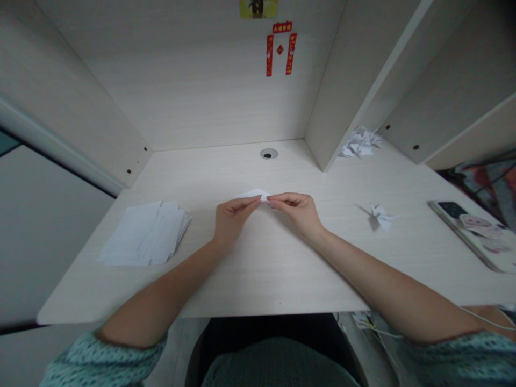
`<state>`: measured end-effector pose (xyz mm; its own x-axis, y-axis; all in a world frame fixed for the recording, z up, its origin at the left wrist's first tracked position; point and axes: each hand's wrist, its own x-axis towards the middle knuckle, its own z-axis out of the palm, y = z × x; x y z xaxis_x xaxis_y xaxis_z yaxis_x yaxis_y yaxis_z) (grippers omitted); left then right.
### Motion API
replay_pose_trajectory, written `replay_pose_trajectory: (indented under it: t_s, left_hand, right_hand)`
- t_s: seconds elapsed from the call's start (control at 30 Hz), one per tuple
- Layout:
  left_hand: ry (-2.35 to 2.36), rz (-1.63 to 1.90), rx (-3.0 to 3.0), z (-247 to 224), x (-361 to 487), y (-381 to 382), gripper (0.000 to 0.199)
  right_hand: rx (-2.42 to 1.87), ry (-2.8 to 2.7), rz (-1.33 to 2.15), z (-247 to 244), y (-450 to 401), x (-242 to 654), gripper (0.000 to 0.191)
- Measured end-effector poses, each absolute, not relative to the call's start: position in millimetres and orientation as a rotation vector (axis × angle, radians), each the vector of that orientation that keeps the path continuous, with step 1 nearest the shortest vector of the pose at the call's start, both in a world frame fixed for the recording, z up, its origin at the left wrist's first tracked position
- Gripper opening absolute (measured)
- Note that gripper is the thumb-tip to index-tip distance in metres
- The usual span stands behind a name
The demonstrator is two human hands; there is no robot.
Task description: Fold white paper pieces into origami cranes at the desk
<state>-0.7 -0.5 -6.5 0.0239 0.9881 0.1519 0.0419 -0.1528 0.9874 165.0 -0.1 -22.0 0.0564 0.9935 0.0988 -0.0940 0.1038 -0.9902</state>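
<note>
Two hands work at one piece of white paper (257,192) above the desk (242,279). One stack of white sheets (141,234) lies on the left, too overlapped to count. On the right are one small folded paper figure (381,215), one phone (479,239) lying flat with its camera side up, and, farther back beyond the upright panel (346,91), one heap of folded paper pieces (360,144), also too jumbled to count. The desk has one round cable hole (269,154). Four red decorations (280,49) and one yellow picture (258,7) are on the back panel (201,70).

The white paper lies between the two sets of fingers and shows just beyond their tips. The left hand (231,219) has thumb and fingers closed in a pinch on its near edge; the right hand (302,214) pinches the same edge close beside. The fingertips nearly meet, with a little paper showing between them
</note>
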Motion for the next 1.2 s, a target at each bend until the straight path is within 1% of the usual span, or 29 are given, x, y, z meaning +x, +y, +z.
replay_pose_trajectory:
  t_s: [0.23,0.4,0.47,0.83,1.07,1.2]
  left_hand:
    - [1.161,1.297,1.37,-7.8,-1.5,1.3,0.018]
    - [1.176,1.297,1.372,-8.8,-1.8,1.8,0.018]
    - [1.18,1.299,1.378,-8.9,-1.7,1.6,0.017]
    - [1.191,1.315,1.369,-7.5,-1.8,1.6,0.017]
    - [1.179,1.319,1.338,-7.4,-2.1,3.5,0.02]
    - [1.182,1.32,1.373,-7.6,-2.3,3.5,0.019]
  right_hand:
    - [-1.061,-1.197,1.104,-21.4,0.8,165.8,0.017]
    - [-1.077,-1.327,0.902,-20.5,-0.4,166.6,0.008]
    - [-1.078,-1.345,0.873,-20.2,-0.6,166.7,0.007]
    - [-1.078,-1.249,0.996,-18.2,-0.6,164.5,0.011]
    - [-1.069,-1.214,1.079,-20.3,0.9,165.6,0.018]
    - [-1.114,-1.178,1.07,-20.5,1.2,165.6,0.021]
